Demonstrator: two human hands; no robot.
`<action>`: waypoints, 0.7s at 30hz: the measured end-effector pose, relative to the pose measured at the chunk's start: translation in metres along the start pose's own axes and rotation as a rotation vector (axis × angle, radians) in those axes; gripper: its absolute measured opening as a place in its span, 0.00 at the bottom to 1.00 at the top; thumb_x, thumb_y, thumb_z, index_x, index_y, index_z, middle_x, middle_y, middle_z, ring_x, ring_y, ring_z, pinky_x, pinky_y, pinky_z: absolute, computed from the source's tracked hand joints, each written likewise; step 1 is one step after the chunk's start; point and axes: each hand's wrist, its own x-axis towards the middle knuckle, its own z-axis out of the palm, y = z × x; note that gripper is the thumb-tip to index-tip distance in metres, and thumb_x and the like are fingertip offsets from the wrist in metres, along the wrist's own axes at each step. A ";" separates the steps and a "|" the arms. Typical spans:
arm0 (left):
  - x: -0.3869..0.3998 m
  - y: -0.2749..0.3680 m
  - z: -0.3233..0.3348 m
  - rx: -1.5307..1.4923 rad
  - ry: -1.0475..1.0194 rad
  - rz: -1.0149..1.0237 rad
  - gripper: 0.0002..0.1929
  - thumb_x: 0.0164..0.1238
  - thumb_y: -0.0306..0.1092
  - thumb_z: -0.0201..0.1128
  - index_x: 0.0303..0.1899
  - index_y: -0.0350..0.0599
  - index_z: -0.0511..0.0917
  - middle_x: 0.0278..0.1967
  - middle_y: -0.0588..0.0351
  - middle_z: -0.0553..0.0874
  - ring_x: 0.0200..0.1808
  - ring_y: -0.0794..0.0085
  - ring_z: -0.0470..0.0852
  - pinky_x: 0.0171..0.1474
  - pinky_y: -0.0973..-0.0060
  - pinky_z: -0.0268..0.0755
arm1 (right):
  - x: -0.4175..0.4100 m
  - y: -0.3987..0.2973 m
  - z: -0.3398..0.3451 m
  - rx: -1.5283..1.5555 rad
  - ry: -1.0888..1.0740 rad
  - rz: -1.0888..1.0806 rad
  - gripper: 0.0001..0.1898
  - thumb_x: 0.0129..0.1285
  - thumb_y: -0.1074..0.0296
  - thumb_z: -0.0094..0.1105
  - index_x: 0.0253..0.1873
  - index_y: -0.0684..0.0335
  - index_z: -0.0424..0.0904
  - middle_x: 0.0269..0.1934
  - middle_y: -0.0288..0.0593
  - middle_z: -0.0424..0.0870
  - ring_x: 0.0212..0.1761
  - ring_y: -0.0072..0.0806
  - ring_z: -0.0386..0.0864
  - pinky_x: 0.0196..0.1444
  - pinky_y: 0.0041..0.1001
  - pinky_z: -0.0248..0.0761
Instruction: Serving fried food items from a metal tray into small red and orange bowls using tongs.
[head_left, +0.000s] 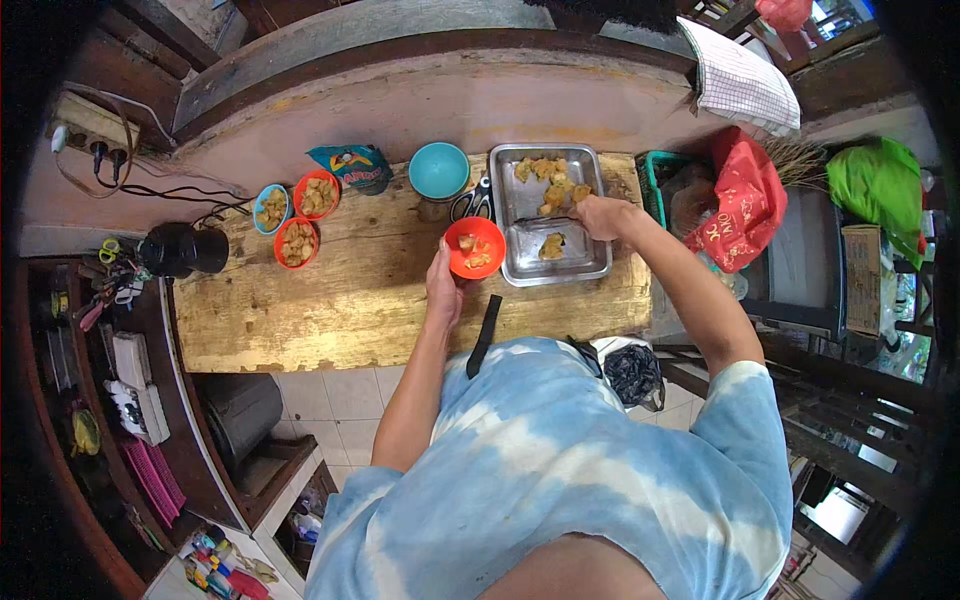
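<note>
My left hand (444, 289) grips the side of an orange bowl (491, 264) that holds a few pieces of golden-brown food (477, 260). Over a rectangular stainless steel tray (517, 271), my right hand (600, 217) is closed around a thin dark utensil (541, 220), whose kind I cannot make out. Clustered in the tray's far half are several chunks of fried-looking food (551, 196), some right beside my right fingers. One separate chunk (553, 246) lies in the near half.
Three filled bowls, one blue (262, 222) and two orange (334, 208), (280, 255), stand left on the wooden table (360, 300). An empty turquoise bowl (439, 171), scissors (472, 202) and a teal packet (356, 171) sit at the back. A green basket (651, 187) and red bag (742, 206) are right.
</note>
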 end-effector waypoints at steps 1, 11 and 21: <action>0.000 -0.001 -0.002 0.001 0.000 0.003 0.31 0.85 0.62 0.52 0.73 0.49 0.73 0.62 0.53 0.86 0.56 0.65 0.90 0.49 0.65 0.89 | -0.001 0.001 -0.002 0.070 -0.038 0.039 0.14 0.75 0.64 0.55 0.56 0.65 0.85 0.43 0.60 0.90 0.47 0.56 0.88 0.51 0.46 0.81; 0.001 -0.008 -0.003 0.003 0.061 -0.010 0.28 0.86 0.60 0.50 0.72 0.51 0.74 0.60 0.55 0.86 0.55 0.69 0.90 0.47 0.67 0.89 | -0.050 -0.009 -0.036 0.552 0.092 0.143 0.12 0.73 0.71 0.56 0.53 0.68 0.86 0.38 0.63 0.88 0.43 0.55 0.87 0.47 0.43 0.78; 0.004 -0.002 0.022 -0.010 -0.020 -0.049 0.30 0.86 0.59 0.52 0.75 0.48 0.71 0.66 0.50 0.83 0.60 0.63 0.88 0.55 0.60 0.90 | -0.081 -0.117 -0.049 0.231 0.208 -0.004 0.19 0.74 0.69 0.57 0.66 0.68 0.76 0.41 0.63 0.88 0.44 0.61 0.86 0.47 0.53 0.79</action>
